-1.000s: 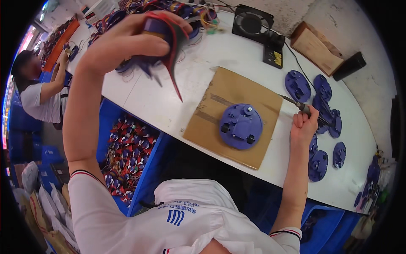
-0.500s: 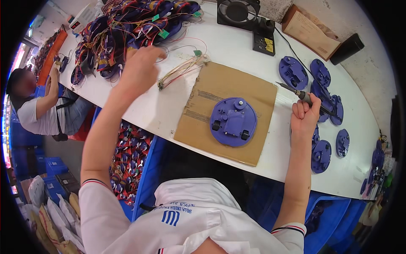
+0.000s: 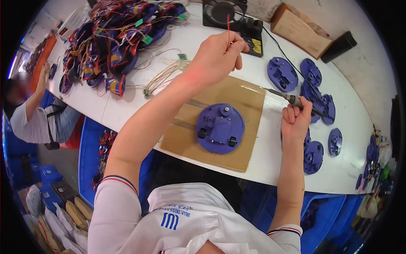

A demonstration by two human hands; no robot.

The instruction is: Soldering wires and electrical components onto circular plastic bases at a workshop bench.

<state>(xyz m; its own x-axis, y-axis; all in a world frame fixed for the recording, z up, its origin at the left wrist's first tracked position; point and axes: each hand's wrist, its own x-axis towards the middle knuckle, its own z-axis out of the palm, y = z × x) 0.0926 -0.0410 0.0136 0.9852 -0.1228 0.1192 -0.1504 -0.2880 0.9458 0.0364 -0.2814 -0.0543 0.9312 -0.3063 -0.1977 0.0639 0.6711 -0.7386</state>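
Now | left hand (image 3: 218,57): red wire (image 3: 229,28) | right hand (image 3: 297,119): soldering iron (image 3: 292,100) | shirt (image 3: 186,195): lettering (image 3: 170,221)

1. Wire (image 3: 229,31): plain red.
2. Soldering iron (image 3: 292,100): grey shaft, dark handle.
3. Round base (image 3: 221,128): purple, with black wheels (image 3: 232,142).
4. Worktop (image 3: 342,169): white.
5. Cardboard (image 3: 253,120) at the worktop's front edge: brown, crossed by darker stripes.
6. Heap (image 3: 116,58) toward the worktop's back edge: purple, red and yellow, with green boards (image 3: 147,39).
7. Fan (image 3: 223,12) at the back edge: black.
8. Sleeves (image 3: 114,211): white, striped red and dark.
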